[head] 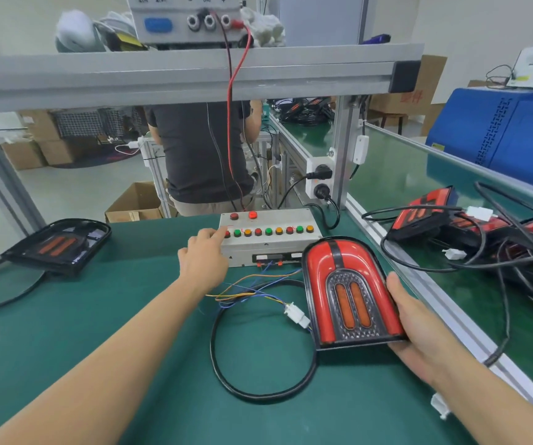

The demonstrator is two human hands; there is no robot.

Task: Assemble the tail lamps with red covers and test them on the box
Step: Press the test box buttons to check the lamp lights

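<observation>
tail lamp (352, 293): red cover on, two amber strips in the centre, tilted up off the tabletop (66, 348), just right of the test box
right hand (419, 332): fingers wrapped under the lamp's right edge and lower corner, thumb along the side, gripping it
test box (268, 237): grey, at the far edge of the tabletop; row of red, green and amber buttons, two red ones above, the right one of those looked lit
left hand (202, 260): index finger extended onto the leftmost red button in the row, other fingers loosely curled, holding nothing
wiring: thin coloured leads (249, 284) ran from the box front to a white connector (297, 314) left of the lamp; black cable (226, 374) looped on the tabletop below it
uncovered lamp (58, 245): black housing, no red cover, far left of the tabletop, well apart from the box
finished lamps (451, 216): piled with tangled black cables on the conveyor to the right
background: a person in a dark shirt (201, 149) stood beyond the box
</observation>
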